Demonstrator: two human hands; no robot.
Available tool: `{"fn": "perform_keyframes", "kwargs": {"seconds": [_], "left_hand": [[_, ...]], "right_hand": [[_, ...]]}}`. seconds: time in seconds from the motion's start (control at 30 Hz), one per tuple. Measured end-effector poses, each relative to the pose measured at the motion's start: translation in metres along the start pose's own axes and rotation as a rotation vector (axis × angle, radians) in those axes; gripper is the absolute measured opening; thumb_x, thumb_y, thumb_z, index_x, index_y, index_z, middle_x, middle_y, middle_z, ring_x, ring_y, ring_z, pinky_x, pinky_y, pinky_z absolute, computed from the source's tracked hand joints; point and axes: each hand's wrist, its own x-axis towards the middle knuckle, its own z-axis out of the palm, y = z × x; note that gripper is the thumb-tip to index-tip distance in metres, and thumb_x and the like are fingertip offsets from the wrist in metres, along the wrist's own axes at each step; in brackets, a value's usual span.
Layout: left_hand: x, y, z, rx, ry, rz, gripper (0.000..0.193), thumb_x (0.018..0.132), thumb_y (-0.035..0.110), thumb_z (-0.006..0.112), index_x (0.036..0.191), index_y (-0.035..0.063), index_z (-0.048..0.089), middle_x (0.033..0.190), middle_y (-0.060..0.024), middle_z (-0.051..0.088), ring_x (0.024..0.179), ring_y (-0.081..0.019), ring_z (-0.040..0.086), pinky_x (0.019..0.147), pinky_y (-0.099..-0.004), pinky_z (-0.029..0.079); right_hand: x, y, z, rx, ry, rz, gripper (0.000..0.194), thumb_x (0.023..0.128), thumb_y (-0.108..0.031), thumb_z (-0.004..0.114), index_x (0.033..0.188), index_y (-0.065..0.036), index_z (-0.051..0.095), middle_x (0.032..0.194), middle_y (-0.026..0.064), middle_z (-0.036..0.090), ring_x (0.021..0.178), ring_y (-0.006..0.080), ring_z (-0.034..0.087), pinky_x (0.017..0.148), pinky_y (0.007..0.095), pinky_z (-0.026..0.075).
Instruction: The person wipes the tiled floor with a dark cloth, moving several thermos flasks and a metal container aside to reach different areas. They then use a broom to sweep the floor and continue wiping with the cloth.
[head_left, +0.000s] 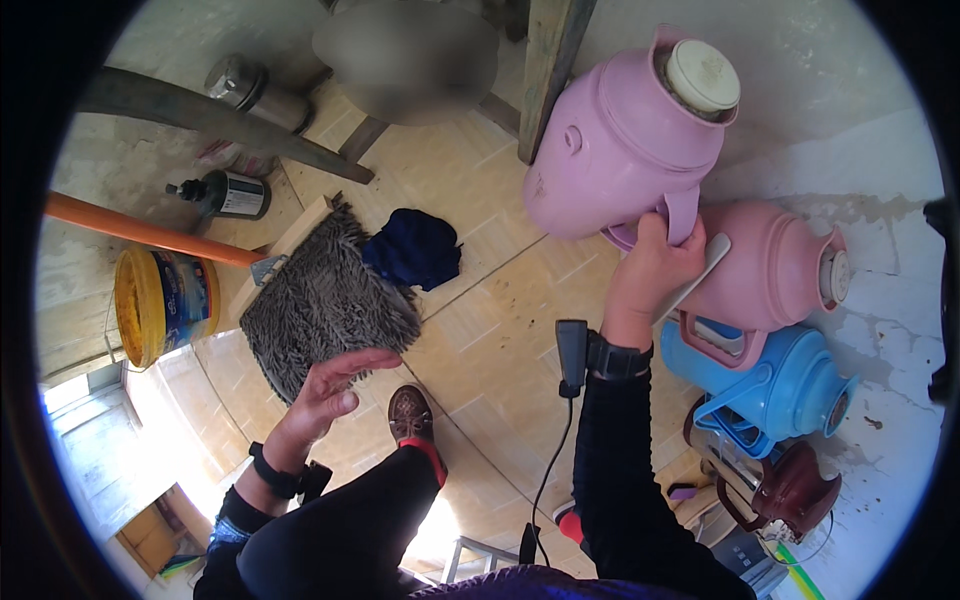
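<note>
A lilac thermos flask with a white lid leans tilted at upper right. My right hand grips its side handle. Just beside that hand is a flat pale object; I cannot tell whether the hand touches it. A pink thermos flask stands close by along the wall, followed by a blue one and a dark red one. My left hand hangs in the air with nothing in it, thumb apart from the fingers, above the edge of a shaggy grey mat.
An orange pole joins a wooden bar along the mat. Dark blue cloth lies against the mat on the tiled floor. A yellow bucket, a dark bottle and a metal canister stand leftward. Wooden legs rise behind.
</note>
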Motion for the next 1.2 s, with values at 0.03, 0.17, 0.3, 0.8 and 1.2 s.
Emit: {"fn": "perform_keyframes", "kwargs": {"seconds": [0.03,0.17,0.3,0.8,1.2], "left_hand": [[0.0,-0.004,-0.001,-0.001,0.004,-0.007,0.079,0.08,0.049,0.073,0.137,-0.0012,0.051,0.133,-0.0173,0.058,0.131,-0.0286,0.048,0.114,-0.0421,0.027],[0.001,-0.027,-0.013,0.123,0.043,-0.048,0.066,0.086,0.034,0.071,0.139,-0.0011,0.049,0.133,-0.0157,0.059,0.13,-0.0253,0.049,0.113,-0.0407,0.03],[-0.002,-0.057,-0.026,0.174,0.141,-0.144,0.055,0.09,0.021,0.069,0.136,-0.0017,0.05,0.131,-0.0131,0.06,0.127,-0.0224,0.051,0.109,-0.0387,0.037],[-0.025,-0.122,-0.035,0.176,0.143,-0.175,0.046,0.09,0.014,0.071,0.13,-0.0012,0.054,0.123,-0.0098,0.065,0.117,-0.017,0.058,0.102,-0.0323,0.045],[-0.031,-0.136,-0.033,0.126,0.128,-0.22,0.049,0.091,0.015,0.07,0.134,-0.0023,0.051,0.127,-0.0139,0.062,0.12,-0.0206,0.056,0.104,-0.0342,0.043]], "right_hand": [[0.003,0.002,0.001,-0.001,0.012,-0.054,0.014,0.073,0.002,0.06,0.087,0.004,0.06,0.079,0.0013,0.06,0.07,0.0093,0.055,0.062,0.0254,0.047],[0.003,0.002,0.003,-0.061,0.041,-0.113,0.017,0.074,0.0,0.06,0.09,0.004,0.057,0.076,0.0039,0.059,0.064,0.0126,0.056,0.058,0.0277,0.049],[-0.007,-0.002,0.001,-0.222,0.031,-0.132,0.032,0.077,-0.001,0.061,0.108,0.003,0.052,0.092,0.0126,0.06,0.079,0.021,0.061,0.075,0.0322,0.049],[0.013,0.037,0.0,-0.131,0.151,-0.008,0.03,0.081,0.004,0.052,0.111,0.003,0.052,0.096,0.017,0.061,0.088,0.0279,0.061,0.083,0.0363,0.048],[-0.055,0.015,-0.003,-0.088,-0.225,0.654,0.056,0.079,-0.015,0.072,0.128,0.002,0.052,0.122,0.014,0.062,0.111,0.0231,0.058,0.095,0.0355,0.044]]}}
